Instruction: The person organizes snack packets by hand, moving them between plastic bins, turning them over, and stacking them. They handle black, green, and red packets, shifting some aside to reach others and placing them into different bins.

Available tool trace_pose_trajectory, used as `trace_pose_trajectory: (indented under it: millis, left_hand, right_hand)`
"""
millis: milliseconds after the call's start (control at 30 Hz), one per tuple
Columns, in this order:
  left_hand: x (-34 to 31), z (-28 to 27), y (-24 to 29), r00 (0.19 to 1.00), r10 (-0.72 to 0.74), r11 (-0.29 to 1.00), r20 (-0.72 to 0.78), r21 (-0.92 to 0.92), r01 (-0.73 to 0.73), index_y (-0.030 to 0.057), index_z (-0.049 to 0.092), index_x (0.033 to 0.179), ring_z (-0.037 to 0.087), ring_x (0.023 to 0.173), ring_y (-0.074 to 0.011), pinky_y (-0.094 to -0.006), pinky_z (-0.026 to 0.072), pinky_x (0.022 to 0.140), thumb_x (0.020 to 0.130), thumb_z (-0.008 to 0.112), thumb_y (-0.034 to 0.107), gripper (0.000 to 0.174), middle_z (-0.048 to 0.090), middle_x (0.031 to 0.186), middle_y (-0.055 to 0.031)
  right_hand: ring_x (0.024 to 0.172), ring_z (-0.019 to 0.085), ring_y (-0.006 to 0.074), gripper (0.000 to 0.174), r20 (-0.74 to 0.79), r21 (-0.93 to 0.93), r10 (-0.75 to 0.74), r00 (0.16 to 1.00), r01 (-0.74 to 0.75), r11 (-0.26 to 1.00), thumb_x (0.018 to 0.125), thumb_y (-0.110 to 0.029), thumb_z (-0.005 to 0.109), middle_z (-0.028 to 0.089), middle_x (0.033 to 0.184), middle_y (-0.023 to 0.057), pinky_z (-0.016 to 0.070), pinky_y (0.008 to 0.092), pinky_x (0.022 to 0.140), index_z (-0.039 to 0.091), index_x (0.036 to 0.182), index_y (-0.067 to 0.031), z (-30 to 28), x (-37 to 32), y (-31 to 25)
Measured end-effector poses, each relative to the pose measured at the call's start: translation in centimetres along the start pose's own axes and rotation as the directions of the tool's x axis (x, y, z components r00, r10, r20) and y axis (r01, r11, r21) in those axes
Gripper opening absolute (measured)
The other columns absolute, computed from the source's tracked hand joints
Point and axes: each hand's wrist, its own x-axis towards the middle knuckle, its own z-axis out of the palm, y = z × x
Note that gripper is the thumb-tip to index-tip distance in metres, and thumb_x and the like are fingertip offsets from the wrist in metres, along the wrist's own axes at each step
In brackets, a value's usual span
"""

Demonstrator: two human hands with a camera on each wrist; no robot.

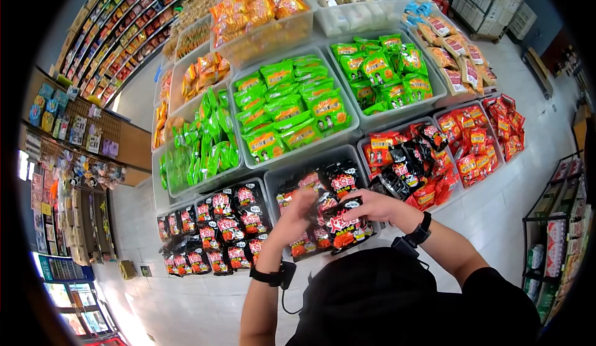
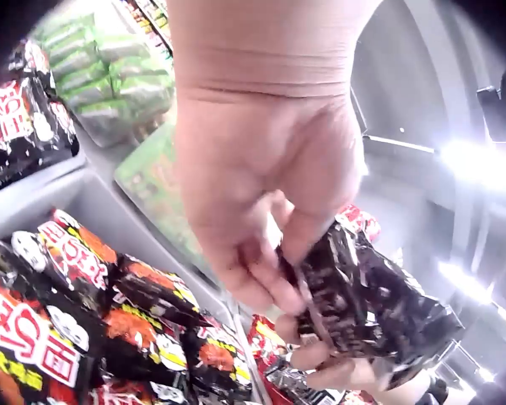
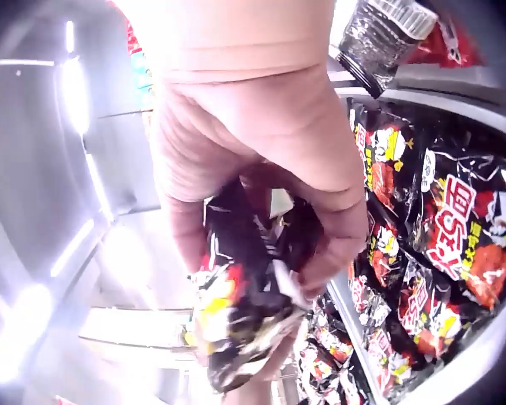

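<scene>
The left hand (image 2: 266, 169) and right hand (image 3: 257, 139), fingers curled, hold one black packet (image 1: 347, 227). It is above a plastic bin (image 1: 269, 191).

Pale tiled floor (image 1: 205, 305), curved shelving (image 1: 124, 32).

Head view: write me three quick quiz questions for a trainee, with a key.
1. Multiple choice: what is the main colour of the packet held by the left hand and right hand? A) green B) black C) orange
2. True or false: the orange packets at the far edge lie nearer the person than the green ones.
3. Fill in: to the right of the hands, black packets lie on top of ____ ones.

Key: 1 B; 2 false; 3 red.
</scene>
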Motion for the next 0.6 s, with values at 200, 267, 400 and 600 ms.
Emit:
trace_pose_trajectory:
  millis: [200,267,400,600]
  left_hand:
    - [5.1,-1.9,-4.2,0.923,-0.031,0.506,-0.384,0.79,0.346,-0.0008,0.044,0.139,0.063,0.11,-0.0294,-0.0392,0.0489,0.095,0.077,0.084,0.029,0.079,0.064,0.118,-0.0217]
    - [6.1,-1.9,-4.7,0.898,-0.135,0.365,-0.42,0.821,0.439,-0.0009,0.044,0.14,0.064,0.108,-0.0314,-0.041,0.0501,0.093,0.071,0.088,0.038,0.09,0.064,0.118,-0.0226]
    - [6.7,-1.6,-3.5,0.872,-0.214,0.638,-0.44,0.614,0.466,-0.0012,0.039,0.144,0.064,0.104,-0.0328,-0.0416,0.0521,0.086,0.069,0.089,0.038,0.098,0.063,0.118,-0.0231]
    - [5.0,-4.2,-6.0,0.779,-0.102,0.962,-0.619,0.137,0.235,-0.0066,0.039,0.139,0.065,0.102,-0.0242,-0.0335,0.0531,0.085,0.087,0.071,0.004,0.062,0.064,0.114,-0.0215]
  right_hand:
    - [0.104,0.067,0.0172,0.048,-0.252,0.13,-0.102,0.962,0.138,0.982,0.085,-0.008,0.075,0.069,0.115,0.0115,0.0531,0.0332,0.094,0.058,0.129,0.0029,-0.8,-3.6,-0.2]
    - [0.101,0.066,0.0154,0.045,-0.279,0.044,-0.157,0.947,0.176,0.983,0.085,-0.009,0.075,0.07,0.113,0.0107,0.0529,0.0316,0.092,0.06,0.126,0.0034,-1.8,-4.1,0.4]
    - [0.098,0.065,0.0135,0.042,-0.34,-0.031,-0.144,0.929,0.142,0.989,0.085,-0.011,0.076,0.07,0.109,0.0099,0.0518,0.0292,0.09,0.062,0.121,0.0054,-2.2,-4.8,0.4]
    - [0.098,0.065,0.0129,0.043,-0.321,-0.045,-0.201,0.925,0.197,0.979,0.085,-0.012,0.077,0.07,0.11,0.0096,0.0505,0.0275,0.09,0.062,0.121,0.0069,-1.8,-3.8,0.3]
